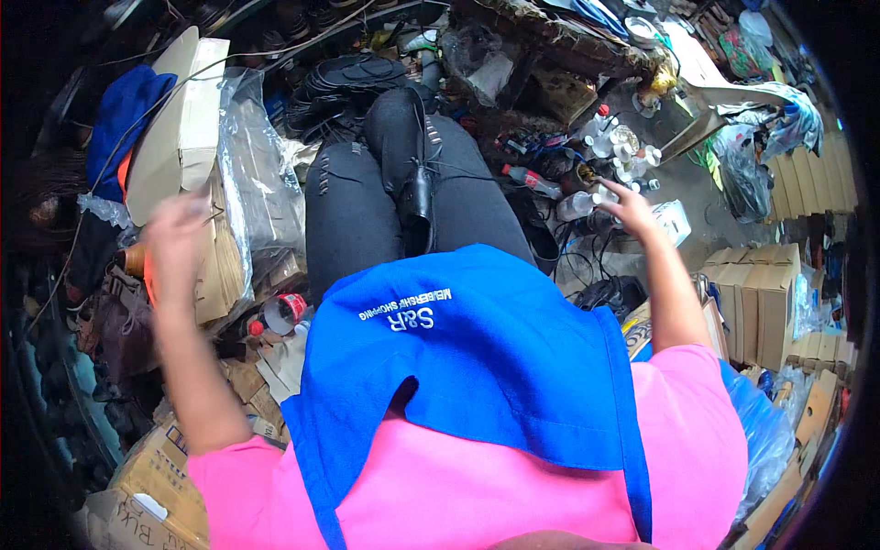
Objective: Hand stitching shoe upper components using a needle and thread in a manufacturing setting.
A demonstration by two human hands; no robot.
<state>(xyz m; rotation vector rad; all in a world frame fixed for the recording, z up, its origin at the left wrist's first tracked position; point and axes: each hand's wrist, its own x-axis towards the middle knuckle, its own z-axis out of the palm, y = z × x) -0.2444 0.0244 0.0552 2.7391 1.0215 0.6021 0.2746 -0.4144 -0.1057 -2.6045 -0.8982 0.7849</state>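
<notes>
A black shoe (418, 209) is clamped upright between my knees, with dark thread or cord trailing from its upper end. Motion smears my left hand (179, 229), raised beside the cardboard on the left; its fingers cannot be made out. On the other side, my right hand (631, 211) reaches over several small bottles, fingers stretched and apart, nothing visibly held. Just past its fingertips lies a clear plastic bottle (576, 206); I cannot tell whether they touch. A blue apron (477, 367) covers my lap.
Cardboard sheets (188, 137) and clear plastic wrap (261, 174) stand at the left. A pile of black sole-shaped pieces (344, 87) lies beyond my knees. A red-labelled bottle (532, 181) and tangled black cords (582, 261) lie right. Cardboard boxes (752, 302) are stacked farther right.
</notes>
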